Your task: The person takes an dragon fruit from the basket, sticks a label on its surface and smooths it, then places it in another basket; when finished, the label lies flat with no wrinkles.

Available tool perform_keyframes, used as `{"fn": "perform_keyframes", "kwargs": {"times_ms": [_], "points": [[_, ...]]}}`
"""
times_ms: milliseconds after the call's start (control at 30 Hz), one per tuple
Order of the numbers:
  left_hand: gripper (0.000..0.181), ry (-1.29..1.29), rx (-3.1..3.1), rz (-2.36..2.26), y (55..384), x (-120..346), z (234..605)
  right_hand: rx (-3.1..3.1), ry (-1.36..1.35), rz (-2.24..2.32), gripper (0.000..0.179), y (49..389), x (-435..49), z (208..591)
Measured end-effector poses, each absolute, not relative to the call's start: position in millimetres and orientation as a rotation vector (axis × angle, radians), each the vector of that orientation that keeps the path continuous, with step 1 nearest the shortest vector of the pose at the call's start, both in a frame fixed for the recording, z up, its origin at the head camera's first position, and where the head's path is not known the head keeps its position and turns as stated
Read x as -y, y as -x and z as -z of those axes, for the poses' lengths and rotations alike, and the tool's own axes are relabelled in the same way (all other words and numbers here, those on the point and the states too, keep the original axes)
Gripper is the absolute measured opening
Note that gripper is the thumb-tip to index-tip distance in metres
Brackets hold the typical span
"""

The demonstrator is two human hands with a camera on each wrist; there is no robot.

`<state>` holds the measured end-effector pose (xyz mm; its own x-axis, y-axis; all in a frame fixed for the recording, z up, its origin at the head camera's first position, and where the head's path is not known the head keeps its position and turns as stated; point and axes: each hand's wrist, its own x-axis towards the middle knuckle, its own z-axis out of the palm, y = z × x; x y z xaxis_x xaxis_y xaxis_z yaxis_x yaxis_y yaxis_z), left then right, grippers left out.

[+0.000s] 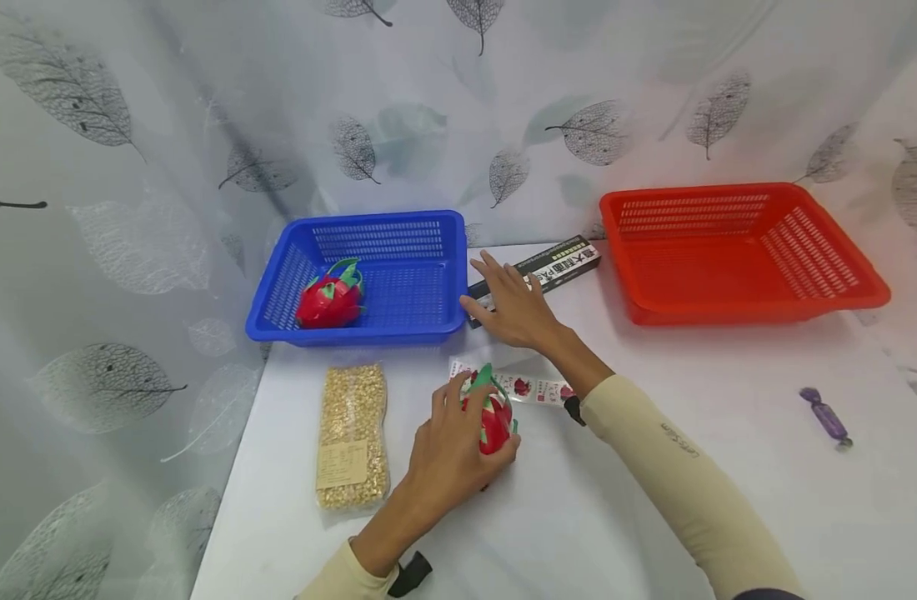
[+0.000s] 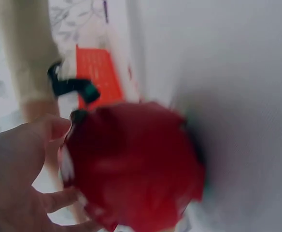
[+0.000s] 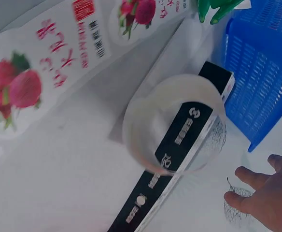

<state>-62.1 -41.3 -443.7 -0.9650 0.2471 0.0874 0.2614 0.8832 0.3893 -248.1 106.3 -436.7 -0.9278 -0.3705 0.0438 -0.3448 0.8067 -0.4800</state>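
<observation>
My left hand grips a red dragon fruit with green leaf tips, low over the white table. Its red skin fills the middle of the left wrist view, blurred. With fingers spread, my right hand hovers by the right end of the blue basket, holding nothing. Beneath it lies a long black-and-white box. Between the hands runs a strip of dragon fruit labels, partly hidden by the held fruit. A pale translucent loop stands over the box in the right wrist view.
Another dragon fruit sits in the left part of the blue basket. A clear bag of yellow grains lies in front of that basket. At the back right stands a red basket; a purple wrapped candy lies before it.
</observation>
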Motion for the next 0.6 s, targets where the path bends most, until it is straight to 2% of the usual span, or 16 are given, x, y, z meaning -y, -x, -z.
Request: {"fn": "perform_keyframes", "kwargs": {"times_ms": [400,600], "points": [[0.059,0.369,3.008,0.64,99.5,56.6,416.8,-2.971,0.664,0.764,0.066,225.1,-151.0,440.9],[0.044,0.545,3.058,0.579,104.0,51.1,416.1,-2.943,0.664,0.759,0.058,201.3,-186.9,451.8]]}}
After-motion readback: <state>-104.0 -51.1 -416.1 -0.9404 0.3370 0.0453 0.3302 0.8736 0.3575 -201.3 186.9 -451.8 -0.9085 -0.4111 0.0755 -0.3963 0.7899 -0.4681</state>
